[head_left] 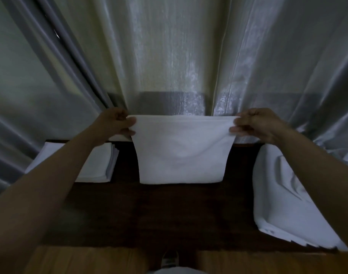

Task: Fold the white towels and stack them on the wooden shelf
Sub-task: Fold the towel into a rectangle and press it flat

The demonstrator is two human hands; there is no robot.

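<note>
Pale curtain (169, 56) fills the back, dark wooden shelf (149, 210) below it, lighter wood floor (90, 260) at 6 o'clock. I'm holding a white towel (181, 153) up at centre, top edge stretched taut, bottom fold hanging down to about the shelf; can't tell if it touches. My left hand (115, 125) pinches the top-left corner at 9 o'clock of the towel, fingers (132, 122) clamped on cloth. My right hand (256, 123) pinches the top-right corner at 3 o'clock. Folded stack (101, 165) sits on the shelf at 9 o'clock, partly under my left forearm. Loose unfolded pile (284, 198) at 3 o'clock.
</note>
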